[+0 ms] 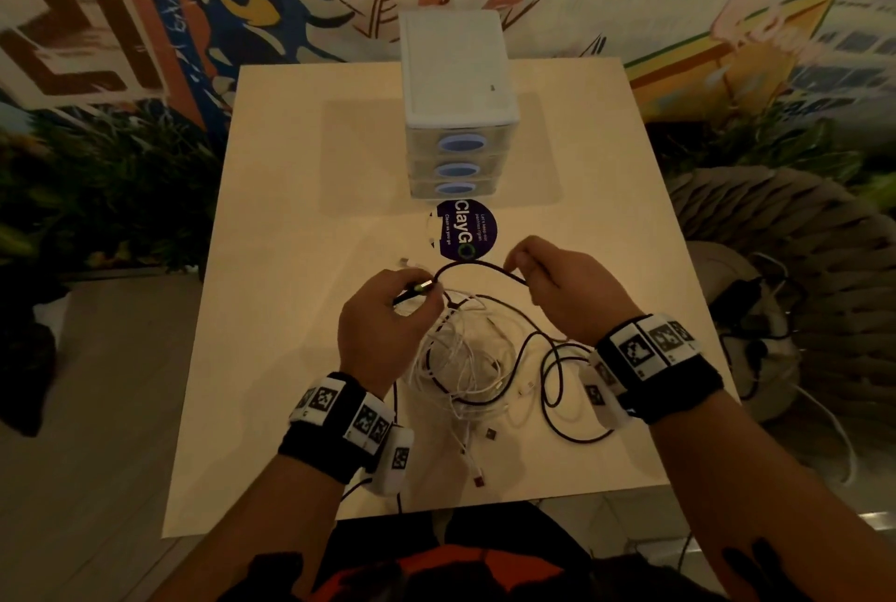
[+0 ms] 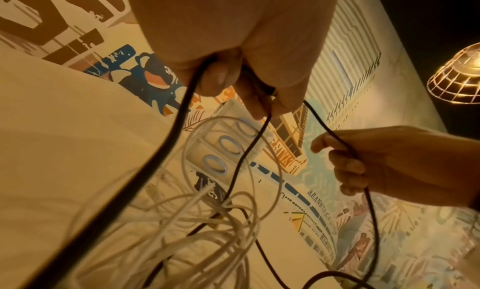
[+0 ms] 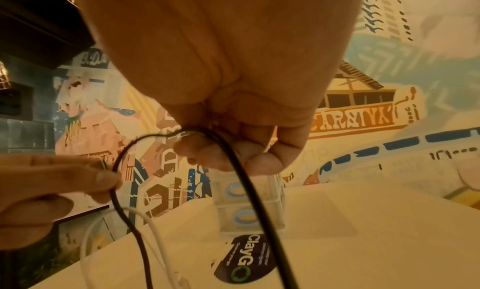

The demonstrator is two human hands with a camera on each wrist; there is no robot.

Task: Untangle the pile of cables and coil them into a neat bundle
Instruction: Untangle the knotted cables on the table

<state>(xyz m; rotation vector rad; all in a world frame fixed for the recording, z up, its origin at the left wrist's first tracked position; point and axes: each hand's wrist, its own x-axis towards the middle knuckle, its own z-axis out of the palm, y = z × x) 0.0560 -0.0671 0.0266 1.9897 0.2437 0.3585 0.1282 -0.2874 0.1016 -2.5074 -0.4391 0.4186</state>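
Both forearms reach in from the bottom of the head view, each wearing a black wristband with white marker blocks. Above the table (image 1: pixel 291 262), the left hand (image 1: pixel 383 325) pinches the plug end of a black cable (image 1: pixel 477 266) between thumb and fingers, the metal tip of the plug poking out toward the right. From that plug the black cable arches up and across to the right hand (image 1: pixel 567 291), whose fingers are curled around it and grip it farther along; the left wrist view shows the same cable passing through the right hand (image 2: pixel 394 160) and dropping away below it. Under and between the hands lies a tangle of white cables (image 1: pixel 460 359) on the tabletop, with the rest of the black cable looping through it and out in wide curves to the right, near the right wrist. A small loose plug lies near the table's front edge. Beyond the hands, a round dark sticker (image 1: pixel 468 230) reading "ClayGo" is stuck to the table, and just behind it stands a small white drawer unit (image 1: pixel 458 107) with three drawers and blue oval handles. A painted mural covers the wall behind.
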